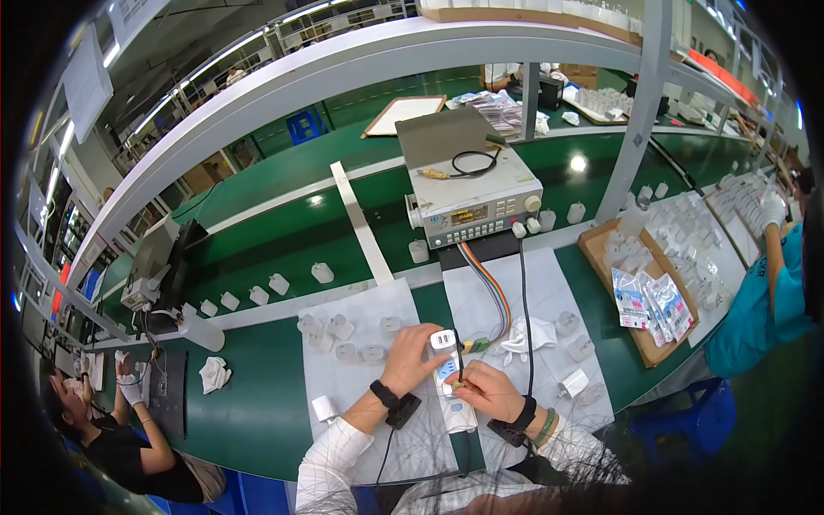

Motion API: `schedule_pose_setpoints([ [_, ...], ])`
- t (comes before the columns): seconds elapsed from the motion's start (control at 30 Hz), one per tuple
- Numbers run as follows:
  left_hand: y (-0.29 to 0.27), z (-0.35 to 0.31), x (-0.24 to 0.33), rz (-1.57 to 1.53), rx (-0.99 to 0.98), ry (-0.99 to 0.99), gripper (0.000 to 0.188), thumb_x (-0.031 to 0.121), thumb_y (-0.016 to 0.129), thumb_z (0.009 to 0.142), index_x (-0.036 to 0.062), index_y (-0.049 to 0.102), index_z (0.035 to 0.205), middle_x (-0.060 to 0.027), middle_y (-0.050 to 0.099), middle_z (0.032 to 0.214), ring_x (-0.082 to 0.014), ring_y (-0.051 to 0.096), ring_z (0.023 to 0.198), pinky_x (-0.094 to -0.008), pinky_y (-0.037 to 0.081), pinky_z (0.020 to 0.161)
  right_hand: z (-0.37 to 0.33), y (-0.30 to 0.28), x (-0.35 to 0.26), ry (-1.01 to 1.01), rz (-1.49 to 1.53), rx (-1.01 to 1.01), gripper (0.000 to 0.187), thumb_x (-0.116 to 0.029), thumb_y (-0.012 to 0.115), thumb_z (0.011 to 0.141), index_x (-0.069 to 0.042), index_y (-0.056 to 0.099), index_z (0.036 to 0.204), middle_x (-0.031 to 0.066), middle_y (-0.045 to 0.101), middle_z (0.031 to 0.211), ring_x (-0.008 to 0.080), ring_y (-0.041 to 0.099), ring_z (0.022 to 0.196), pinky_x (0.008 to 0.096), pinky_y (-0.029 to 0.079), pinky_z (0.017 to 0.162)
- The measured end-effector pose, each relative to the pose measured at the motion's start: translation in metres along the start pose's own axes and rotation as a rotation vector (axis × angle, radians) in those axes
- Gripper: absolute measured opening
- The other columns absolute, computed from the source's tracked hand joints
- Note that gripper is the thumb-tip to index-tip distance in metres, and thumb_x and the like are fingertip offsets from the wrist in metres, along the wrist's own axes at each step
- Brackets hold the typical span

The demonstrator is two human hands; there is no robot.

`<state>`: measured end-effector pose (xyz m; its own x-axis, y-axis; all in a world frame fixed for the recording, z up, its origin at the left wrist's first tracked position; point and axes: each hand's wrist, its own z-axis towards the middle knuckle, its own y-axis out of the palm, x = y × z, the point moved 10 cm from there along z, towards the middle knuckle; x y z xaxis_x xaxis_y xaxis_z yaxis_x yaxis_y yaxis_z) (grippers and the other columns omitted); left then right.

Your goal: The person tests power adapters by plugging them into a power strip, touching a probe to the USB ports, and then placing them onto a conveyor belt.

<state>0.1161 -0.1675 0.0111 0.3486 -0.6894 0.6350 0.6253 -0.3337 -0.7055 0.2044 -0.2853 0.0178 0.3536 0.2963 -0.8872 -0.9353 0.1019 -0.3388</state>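
A white power strip [460, 419] with blue sockets lies in front of me between two white sheets. At its far end sits a white charger with USB ports [443, 340]. My left hand [410, 360] is closed round the charger's left side, fingers partly hidden. My right hand [491, 393] pinches a small brass-coloured probe tip [457, 387] on a dark lead, close to the strip's sockets. Whether the tip touches the strip I cannot tell. Just beyond, a small green connector [476, 345] ends a rainbow ribbon cable [496, 296].
A grey test instrument [476, 210] stands beyond the sheets. Several white chargers [341, 327] rest on the left sheet; another [573, 383] lies right beside a crumpled white cloth [525, 339]. A cardboard tray [654, 343] holds packets. Co-workers sit left [129, 438] and right [755, 300].
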Motion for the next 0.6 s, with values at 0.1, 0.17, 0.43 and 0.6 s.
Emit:
schedule_pose_setpoints([
  [0.1, -0.013, -0.007, 0.016, -0.12, 0.119, 0.114, 0.048, 0.022, 0.077, 0.074, 0.0077, 0.06, 0.116, -0.0088, 0.064, 0.101, -0.0274, 0.055, 0.105, -0.0383, 0.046, 0.086, -0.001, -0.006, 0.004, -0.002, -0.017, 0.021, 0.022, -0.016, 0.067, 0.087, -0.006, 0.065, 0.106, 0.0069, 0.056, 0.086, 0.0176, 0.059, 0.069, 0.0276, 0.047, 0.063],
  [0.17, 0.001, -0.02, 0.038, -0.183, -0.07, 0.234, 0.048, 0.022, 0.077, 0.074, 0.0069, 0.059, 0.116, -0.0085, 0.064, 0.103, -0.0276, 0.055, 0.105, -0.0377, 0.046, 0.086, -0.001, -0.012, -0.002, -0.086, -0.075, 0.051, 0.019, -0.014, 0.066, 0.087, -0.005, 0.066, 0.104, 0.0071, 0.057, 0.085, 0.0181, 0.058, 0.067, 0.0279, 0.047, 0.062],
  [0.43, 0.035, -0.044, 0.029, -0.151, -0.242, 0.18, 0.047, 0.023, 0.078, 0.073, 0.0077, 0.062, 0.114, -0.0079, 0.064, 0.107, -0.028, 0.056, 0.103, -0.0366, 0.046, 0.09, 0.049, -0.043, -0.019, -0.009, -0.046, 0.229, 0.016, -0.01, 0.063, 0.086, -0.001, 0.068, 0.098, 0.0081, 0.055, 0.076, 0.0182, 0.054, 0.066, 0.0287, 0.044, 0.06],
  [0.6, 0.034, -0.046, 0.029, -0.231, -0.199, 0.197, 0.045, 0.023, 0.079, 0.073, 0.0076, 0.064, 0.113, -0.0076, 0.064, 0.107, -0.0282, 0.057, 0.102, -0.0365, 0.045, 0.093, 0.065, -0.034, 0.014, 0.015, -0.026, 0.25, 0.016, -0.01, 0.064, 0.087, -0.003, 0.067, 0.102, 0.0055, 0.057, 0.08, 0.015, 0.053, 0.062, 0.026, 0.043, 0.059],
])
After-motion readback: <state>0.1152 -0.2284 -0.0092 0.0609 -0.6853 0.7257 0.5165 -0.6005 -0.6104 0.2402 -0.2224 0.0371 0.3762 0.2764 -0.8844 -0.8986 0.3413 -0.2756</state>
